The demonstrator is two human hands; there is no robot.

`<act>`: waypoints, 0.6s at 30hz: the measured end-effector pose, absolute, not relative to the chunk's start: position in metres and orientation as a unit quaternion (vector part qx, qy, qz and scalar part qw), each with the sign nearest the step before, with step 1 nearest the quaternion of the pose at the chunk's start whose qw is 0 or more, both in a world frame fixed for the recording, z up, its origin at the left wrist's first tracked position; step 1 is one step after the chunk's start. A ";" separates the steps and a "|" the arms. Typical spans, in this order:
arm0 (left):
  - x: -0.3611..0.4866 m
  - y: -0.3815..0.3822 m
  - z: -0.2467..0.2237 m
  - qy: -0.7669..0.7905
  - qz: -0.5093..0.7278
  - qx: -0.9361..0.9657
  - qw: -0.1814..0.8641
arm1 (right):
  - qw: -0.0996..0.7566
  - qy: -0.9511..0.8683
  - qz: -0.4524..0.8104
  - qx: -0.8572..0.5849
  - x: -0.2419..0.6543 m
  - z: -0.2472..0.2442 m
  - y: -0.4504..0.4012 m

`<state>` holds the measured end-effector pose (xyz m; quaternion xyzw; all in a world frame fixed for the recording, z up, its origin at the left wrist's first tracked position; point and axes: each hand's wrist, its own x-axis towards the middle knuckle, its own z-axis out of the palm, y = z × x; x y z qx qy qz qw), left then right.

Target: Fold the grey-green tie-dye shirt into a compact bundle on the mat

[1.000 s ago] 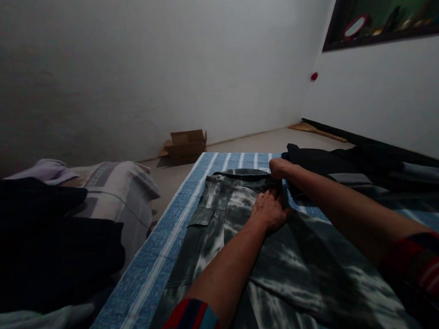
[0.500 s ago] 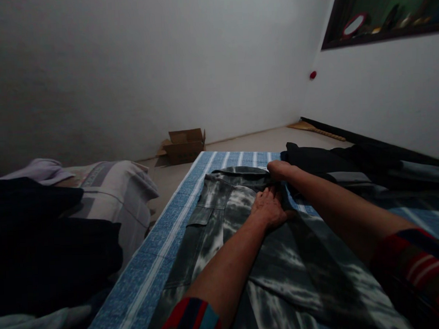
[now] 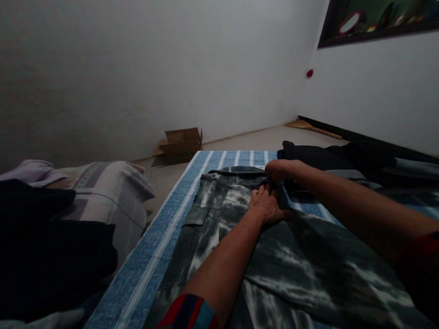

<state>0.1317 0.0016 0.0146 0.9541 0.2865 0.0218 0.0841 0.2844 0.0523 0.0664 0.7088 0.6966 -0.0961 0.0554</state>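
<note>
Grey-green trousers (image 3: 289, 263) with white tie-dye streaks and a side pocket lie on a blue striped cloth (image 3: 154, 254), waistband at the far end. My left hand (image 3: 265, 205) rests on them just below the waistband, fingers spread and pointing away. Beyond it, my right hand (image 3: 277, 170) is closed on the right end of the waistband. The fingertips of my right hand are partly hidden by the fabric and shadow.
Dark folded clothes (image 3: 324, 162) lie on the striped cloth at the right. Dark garments (image 3: 45, 259) and a light checked cover (image 3: 115, 188) are at the left. An open cardboard box (image 3: 182, 146) stands on the floor by the wall.
The view has shifted slightly to the right. My right forearm lies a little flatter, and the trouser fabric beneath it spreads further right. Both hands keep their places at the waistband.
</note>
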 end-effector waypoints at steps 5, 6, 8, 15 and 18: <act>0.130 0.000 0.016 0.287 0.030 0.953 0.096 | 0.150 0.710 -0.060 0.686 0.284 0.070 0.048; 0.130 -0.001 0.016 0.287 0.031 0.952 0.099 | 0.157 0.713 -0.053 0.681 0.284 0.071 0.047; 0.128 -0.002 0.016 0.286 0.040 0.952 0.101 | 0.169 0.721 -0.042 0.671 0.283 0.072 0.045; 0.130 -0.003 0.013 0.307 0.034 0.948 0.079 | 0.191 0.742 -0.025 0.643 0.279 0.077 0.034; 0.131 -0.001 0.013 0.308 0.008 0.947 0.085 | 0.191 0.742 -0.017 0.642 0.276 0.076 0.031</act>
